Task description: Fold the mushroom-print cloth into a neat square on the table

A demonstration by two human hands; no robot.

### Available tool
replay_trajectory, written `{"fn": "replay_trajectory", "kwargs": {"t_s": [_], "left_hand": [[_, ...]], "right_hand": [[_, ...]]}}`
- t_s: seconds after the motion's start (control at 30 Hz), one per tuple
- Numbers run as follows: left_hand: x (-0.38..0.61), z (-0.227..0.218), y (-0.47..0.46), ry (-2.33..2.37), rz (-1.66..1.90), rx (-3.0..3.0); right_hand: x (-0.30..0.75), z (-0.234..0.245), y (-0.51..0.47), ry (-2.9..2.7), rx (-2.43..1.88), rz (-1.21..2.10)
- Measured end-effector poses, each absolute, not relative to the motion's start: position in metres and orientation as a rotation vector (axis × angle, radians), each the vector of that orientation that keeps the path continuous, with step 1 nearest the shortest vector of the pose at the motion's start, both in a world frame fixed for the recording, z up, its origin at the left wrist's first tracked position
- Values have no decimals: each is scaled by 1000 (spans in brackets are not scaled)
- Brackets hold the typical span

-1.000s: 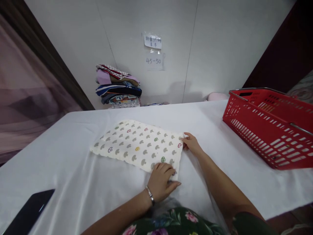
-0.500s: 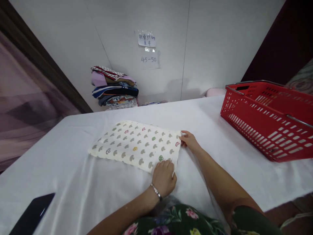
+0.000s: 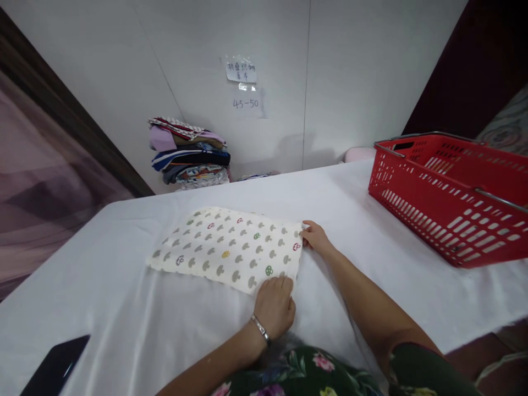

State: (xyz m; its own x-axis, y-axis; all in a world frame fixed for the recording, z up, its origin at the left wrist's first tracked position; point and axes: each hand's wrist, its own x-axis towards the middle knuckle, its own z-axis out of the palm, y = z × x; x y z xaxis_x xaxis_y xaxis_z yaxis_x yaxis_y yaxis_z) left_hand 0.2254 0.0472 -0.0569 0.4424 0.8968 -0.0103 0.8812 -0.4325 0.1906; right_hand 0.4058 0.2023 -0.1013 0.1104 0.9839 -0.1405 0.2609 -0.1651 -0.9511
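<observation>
A cream cloth point(image 3: 225, 246) printed with grey, red, green and yellow mushrooms lies spread on the white-covered table point(image 3: 173, 313), its far side appearing doubled over. My left hand point(image 3: 274, 308), with a silver bracelet at the wrist, is closed on the near right corner of the cloth. Pinching the far right corner is my right hand point(image 3: 315, 237), thumb and fingers together at the edge. The right edge of the cloth runs between my two hands. My left fingertips are partly hidden by the back of the hand.
On the right stands a red plastic basket point(image 3: 429, 203) with metal handles. A stack of folded fabrics point(image 3: 190, 151) is beyond the far edge, against the wall. A dark flat device point(image 3: 55, 366) lies at the near left. Two paper notes point(image 3: 241, 71) are taped to the wall.
The view has shifted slightly. Both hands keep their hold on the right corners, and the cloth lies almost the same as before.
</observation>
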Motion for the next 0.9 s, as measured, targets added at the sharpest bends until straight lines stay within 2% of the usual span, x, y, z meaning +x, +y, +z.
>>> {"fn": "replay_trajectory", "kwargs": {"t_s": [0.23,0.9], "left_hand": [[226,-57,48,1528,168,2582],[226,-62,46,1506,212,2617]], "right_hand": [[410,-105,205,-1403,-1641,889],[405,-86,209,-1638,-1872,588]]}}
